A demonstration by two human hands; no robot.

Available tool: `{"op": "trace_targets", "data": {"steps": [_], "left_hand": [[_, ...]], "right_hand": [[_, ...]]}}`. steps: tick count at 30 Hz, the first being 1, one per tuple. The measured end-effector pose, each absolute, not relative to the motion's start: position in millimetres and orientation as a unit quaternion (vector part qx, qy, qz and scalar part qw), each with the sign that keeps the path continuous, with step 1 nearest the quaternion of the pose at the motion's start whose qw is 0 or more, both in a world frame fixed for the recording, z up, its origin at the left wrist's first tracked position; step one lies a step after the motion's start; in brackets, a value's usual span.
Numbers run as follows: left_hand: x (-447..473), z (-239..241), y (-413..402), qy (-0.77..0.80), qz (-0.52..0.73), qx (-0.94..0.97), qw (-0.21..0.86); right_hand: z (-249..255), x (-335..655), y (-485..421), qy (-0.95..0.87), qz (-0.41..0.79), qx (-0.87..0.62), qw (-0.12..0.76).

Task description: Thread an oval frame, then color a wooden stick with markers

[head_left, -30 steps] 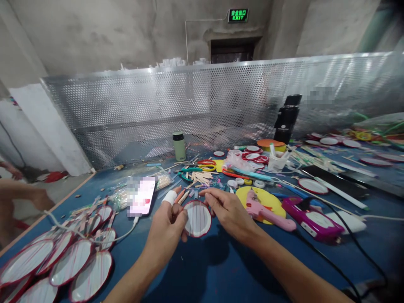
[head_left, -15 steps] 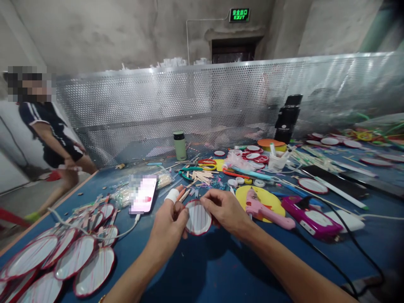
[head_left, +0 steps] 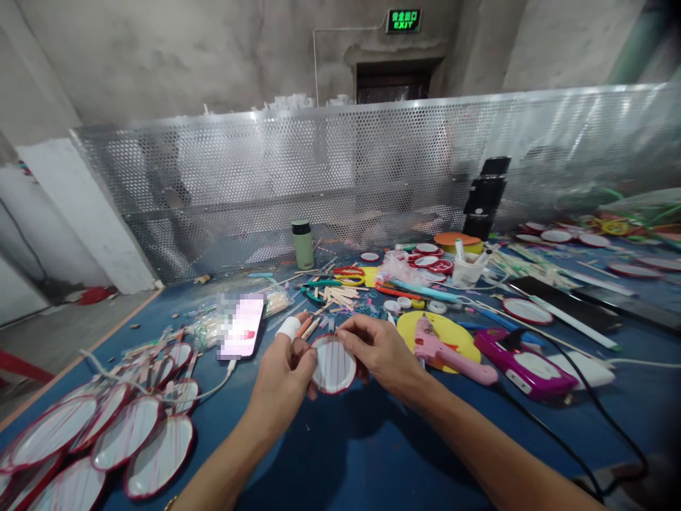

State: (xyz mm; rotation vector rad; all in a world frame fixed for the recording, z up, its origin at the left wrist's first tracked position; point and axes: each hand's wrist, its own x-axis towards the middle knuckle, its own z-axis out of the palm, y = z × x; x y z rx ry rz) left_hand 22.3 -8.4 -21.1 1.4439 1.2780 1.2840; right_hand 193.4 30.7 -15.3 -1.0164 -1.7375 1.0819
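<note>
My left hand (head_left: 281,376), with a white bandage on one finger, pinches the left edge of a small round white disc with a red rim (head_left: 334,365). My right hand (head_left: 379,349) grips the disc's top right edge, fingers curled over it. The disc is held just above the blue table (head_left: 340,454), tilted toward me. Thin wooden sticks (head_left: 307,328) poke out behind my left fingers. A pink glue gun (head_left: 444,353) lies on a yellow disc (head_left: 464,341) just right of my right hand.
Several larger red-rimmed discs (head_left: 106,447) lie at the lower left. A phone (head_left: 240,328) on a cable lies left of my hands. Sticks, scissors (head_left: 319,289), a green bottle (head_left: 303,245), a purple tool (head_left: 524,366), cables and a perforated metal screen (head_left: 372,170) fill the back.
My right hand has closed onto the disc's upper edge and both hands drew it slightly nearer. A person who passed at the far left is gone from view.
</note>
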Motion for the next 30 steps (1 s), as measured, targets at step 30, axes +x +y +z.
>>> {"op": "trace_targets", "data": {"steps": [30], "left_hand": [[22.8,-19.3,-6.0,0.489,0.522,0.53,0.456]], "right_hand": [[-11.0,195.0,27.1,-0.691,0.445,-0.375,0.428]]}}
